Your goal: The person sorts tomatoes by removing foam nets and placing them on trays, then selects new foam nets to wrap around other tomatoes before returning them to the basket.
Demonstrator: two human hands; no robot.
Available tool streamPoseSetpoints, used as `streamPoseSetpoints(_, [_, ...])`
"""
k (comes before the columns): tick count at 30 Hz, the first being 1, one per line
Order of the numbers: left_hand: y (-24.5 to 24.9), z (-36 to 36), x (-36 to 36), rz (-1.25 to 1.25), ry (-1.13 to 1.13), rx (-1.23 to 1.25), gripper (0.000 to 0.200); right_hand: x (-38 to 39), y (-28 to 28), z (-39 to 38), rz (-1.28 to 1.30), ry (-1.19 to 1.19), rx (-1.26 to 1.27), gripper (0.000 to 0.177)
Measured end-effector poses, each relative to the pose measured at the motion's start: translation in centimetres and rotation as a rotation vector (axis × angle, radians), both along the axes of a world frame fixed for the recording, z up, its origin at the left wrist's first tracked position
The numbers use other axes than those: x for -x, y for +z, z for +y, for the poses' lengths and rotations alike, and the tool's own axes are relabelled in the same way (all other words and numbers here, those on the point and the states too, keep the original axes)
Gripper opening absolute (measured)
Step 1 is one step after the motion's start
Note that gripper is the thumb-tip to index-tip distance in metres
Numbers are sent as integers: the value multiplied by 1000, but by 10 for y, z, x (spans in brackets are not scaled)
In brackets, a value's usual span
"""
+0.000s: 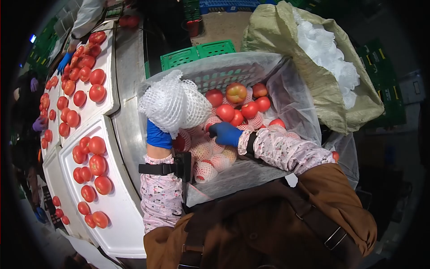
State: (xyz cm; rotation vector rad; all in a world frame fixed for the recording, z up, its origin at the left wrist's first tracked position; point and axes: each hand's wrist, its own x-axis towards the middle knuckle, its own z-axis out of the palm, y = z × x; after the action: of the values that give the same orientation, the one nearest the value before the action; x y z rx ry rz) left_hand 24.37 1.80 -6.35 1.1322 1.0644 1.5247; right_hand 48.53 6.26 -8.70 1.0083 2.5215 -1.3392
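Note:
My left hand [158,135], in a blue glove, holds a bunch of white foam net sleeves [172,101] over the left side of the crate. The bunch covers most of its fingers. My right hand [227,134], also blue-gloved, is down among the tomatoes, its fingers drawn together and pointing left; what lies in them, if anything, is hidden. Beneath both hands is a crate lined with translucent film [293,96]. It holds several netted tomatoes [205,172] in front and bare red tomatoes [225,112] towards the back, one of them yellowish [236,93].
White foam trays [123,224] with loose tomatoes [97,165] line the left bench. At back right stands a woven sack [273,31] full of white foam nets [320,49]. A green crate [197,52] sits behind. Across the bench, other people's gloved hands [65,62] are near tomatoes.

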Motion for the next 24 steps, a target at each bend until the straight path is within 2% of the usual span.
streamPoseSetpoints(1, [-5,1,1,7,9,9,43,-4,-5,1,-1,-1,-2,34])
streamPoseSetpoints(3, [-34,8,11,-745,-240,-29,43,-12,-21,7,59,-159,-234,29])
streamPoseSetpoints(7, [-13,3,2,-847,-197,7,43,-12,-5,12,34,-115,-90,28])
streamPoseSetpoints(8, [3,1,-1,-381,-176,6,43,-7,3,6,-65,-92,-1,33])
streamPoseSetpoints(10, [3,6,1,94,-154,-6,44,-2,8,1,-154,-72,79,40])
streamPoseSetpoints(12, [-28,13,6,-533,-242,-14,44,-1,-3,-5,-9,-257,144,41])
streamPoseSetpoints(13, [-12,8,4,-531,-245,-12,44,-5,-33,0,-1,-298,206,40])
streamPoseSetpoints(15, [37,-1,-7,657,-37,46,44,-8,-23,3,8,-311,290,38])
streamPoseSetpoints(17, [36,-1,-8,641,-37,29,45,-9,-16,3,15,-322,374,37])
streamPoseSetpoints(19, [22,4,-5,629,-36,12,45,-4,-11,-2,-44,-142,-63,27])
streamPoseSetpoints(20, [5,11,-4,-177,-180,1,45,-1,-9,-4,-41,-142,-65,27])
streamPoseSetpoints(21, [-11,13,0,-986,-307,-8,45,2,-8,-8,-82,-138,-190,24])
streamPoseSetpoints(22, [2,9,-2,-982,-306,-6,45,5,-6,-11,-121,-134,-313,22])
streamPoseSetpoints(23, [29,1,-10,-200,-151,-8,44,4,3,-11,-149,-110,-349,17])
streamPoseSetpoints(24, [30,0,-10,192,-75,-11,43,1,10,-10,-146,-109,-349,17])
